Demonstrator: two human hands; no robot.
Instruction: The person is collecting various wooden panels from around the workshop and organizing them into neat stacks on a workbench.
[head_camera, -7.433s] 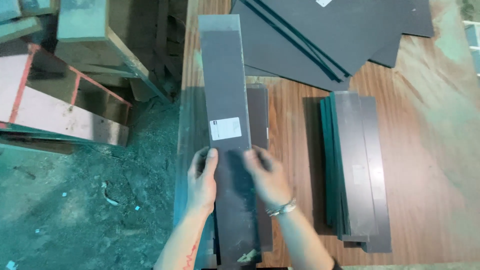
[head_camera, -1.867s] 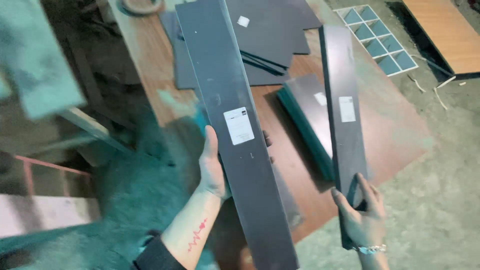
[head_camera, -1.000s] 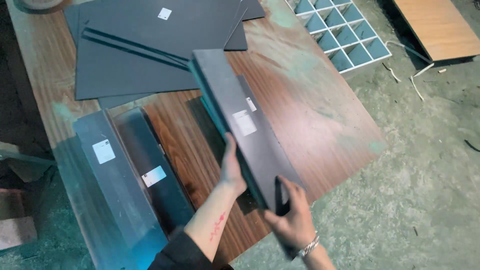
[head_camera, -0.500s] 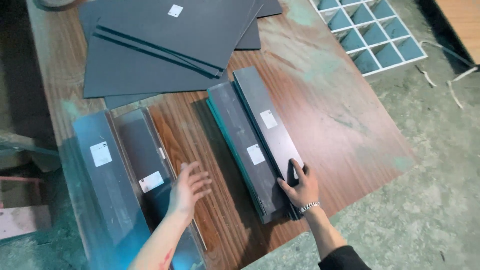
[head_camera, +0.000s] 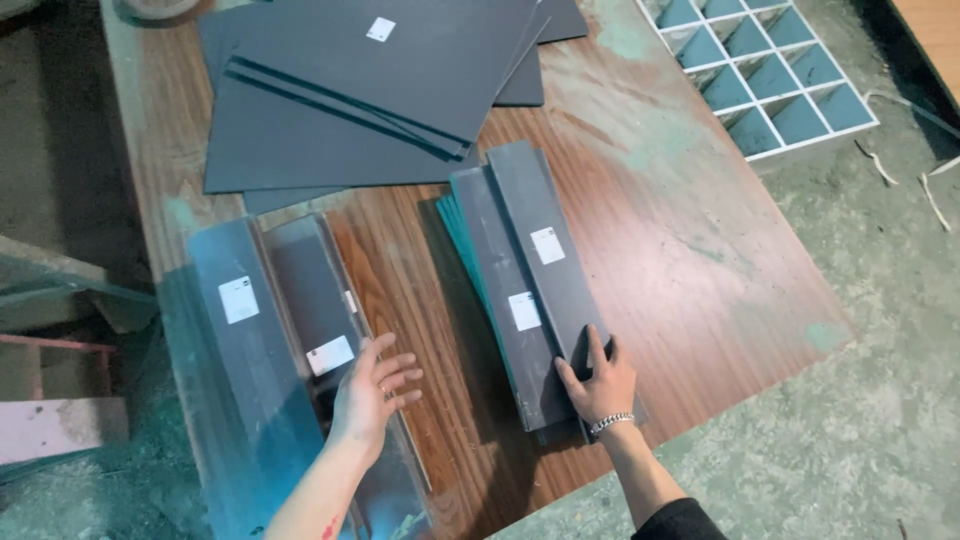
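Two piles of long dark grey strips lie on a brown wooden table (head_camera: 660, 250). My right hand (head_camera: 596, 379) rests flat on the near end of the right pile (head_camera: 530, 285), whose top strip carries a white sticker. My left hand (head_camera: 368, 396) lies with fingers spread on the near end of the left pile (head_camera: 312, 320). A glossy film-covered strip (head_camera: 245, 350) with a white sticker lies at the far left of that pile, along the table's left edge.
Large dark grey sheets (head_camera: 370, 85) are stacked at the back of the table. A white grid tray (head_camera: 765, 80) with teal cells lies on the concrete floor to the right. Metal frames and boards (head_camera: 55, 380) stand on the left.
The strip carried in both hands now lies on the right pile. My right hand stays on its near end. My left hand has moved over onto the left pile.
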